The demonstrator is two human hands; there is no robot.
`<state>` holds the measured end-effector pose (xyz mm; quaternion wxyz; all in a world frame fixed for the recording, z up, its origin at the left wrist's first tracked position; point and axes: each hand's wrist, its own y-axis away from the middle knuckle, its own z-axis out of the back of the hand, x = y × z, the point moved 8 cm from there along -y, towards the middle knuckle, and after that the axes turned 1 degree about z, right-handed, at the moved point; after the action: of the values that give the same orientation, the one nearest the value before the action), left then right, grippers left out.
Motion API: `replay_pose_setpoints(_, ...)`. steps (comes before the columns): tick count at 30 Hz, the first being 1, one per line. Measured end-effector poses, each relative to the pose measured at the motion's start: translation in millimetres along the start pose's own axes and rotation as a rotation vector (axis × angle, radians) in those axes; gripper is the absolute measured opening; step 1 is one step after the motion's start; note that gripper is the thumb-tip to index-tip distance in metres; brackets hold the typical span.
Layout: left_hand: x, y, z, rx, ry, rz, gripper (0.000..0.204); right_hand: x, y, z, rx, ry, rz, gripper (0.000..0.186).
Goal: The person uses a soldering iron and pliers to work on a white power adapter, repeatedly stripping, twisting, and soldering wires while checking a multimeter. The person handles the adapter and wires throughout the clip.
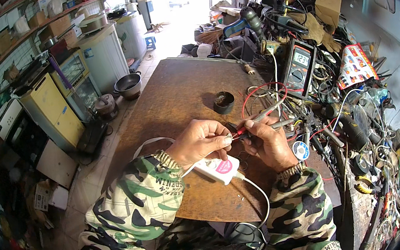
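Observation:
My left hand [200,143] is closed in a pinch on something small, too tiny to make out, at the tip of a red-ended test probe. My right hand [269,143] grips two test probes [268,112] with grey handles, their tips close to my left fingertips. Below both hands lies a white power strip [223,173] with a pink label and a white cord. A short dark cylindrical cup [223,103] stands beyond them. A multimeter [299,65] with a lit display rests at the right among red leads. A solder spool [300,150] sits beside my right wrist.
The worn wooden table [160,95] is bordered on the right by heaped tools and cables [354,129], a cardboard box [327,7] and gloves. Along the left stand appliances [49,108], shelves with boxes and a metal pot [128,86] on the floor. A bright doorway lies ahead.

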<state>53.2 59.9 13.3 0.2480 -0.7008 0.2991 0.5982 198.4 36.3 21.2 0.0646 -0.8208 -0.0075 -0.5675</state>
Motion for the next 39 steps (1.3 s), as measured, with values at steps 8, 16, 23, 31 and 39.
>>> replay_pose_setpoints(8,-1.6,0.3,-1.3,0.02,0.014,-0.014,0.017,-0.6,-0.8,-0.1,-0.01,-0.028,0.006,0.02)
replay_pose_setpoints(16,0.0,0.3,-0.3,-0.001,0.021,0.004,0.017,0.8,-0.2,-0.4,-0.028,-0.051,0.009,0.017)
replay_pose_setpoints(23,0.0,-0.6,0.7,-0.011,-0.02,-0.001,0.016,2.0,-0.1,-2.2,0.02,-0.039,-0.019,0.017)
replay_pose_setpoints(31,-3.4,-0.3,-1.6,-0.025,-0.015,-0.012,0.014,2.8,-1.5,3.1,0.017,-0.072,-0.031,0.022)
replay_pose_setpoints(39,-3.9,-0.3,-3.1,0.005,0.046,-0.017,0.015,10.7,-2.2,7.5,-0.012,-0.095,0.013,0.022)
